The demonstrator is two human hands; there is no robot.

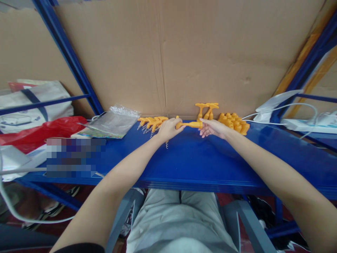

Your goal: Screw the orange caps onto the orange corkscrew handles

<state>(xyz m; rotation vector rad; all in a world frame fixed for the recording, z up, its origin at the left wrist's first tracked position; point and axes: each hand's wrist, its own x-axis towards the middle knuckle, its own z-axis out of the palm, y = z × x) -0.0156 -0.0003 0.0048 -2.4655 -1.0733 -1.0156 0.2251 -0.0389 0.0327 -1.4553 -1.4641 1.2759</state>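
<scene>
My left hand [168, 128] and my right hand [212, 127] meet over the blue shelf [189, 161], both gripping one orange plastic corkscrew piece [191, 124] held sideways between them. A metal spiral [166, 144] hangs below my left hand. A pile of orange corkscrew handles with spirals [152, 123] lies just left of my left hand. Two orange T-shaped pieces [206, 109] stand against the cardboard behind my hands. A heap of orange caps [234, 123] sits right of my right hand.
A clear plastic bag [113, 121] lies at the left, next to a red bag [44, 131] and a white tote bag [31, 102]. White power strips and cables [302, 123] sit at the right. A cardboard wall [184, 52] backs the shelf, framed by blue posts [68, 56].
</scene>
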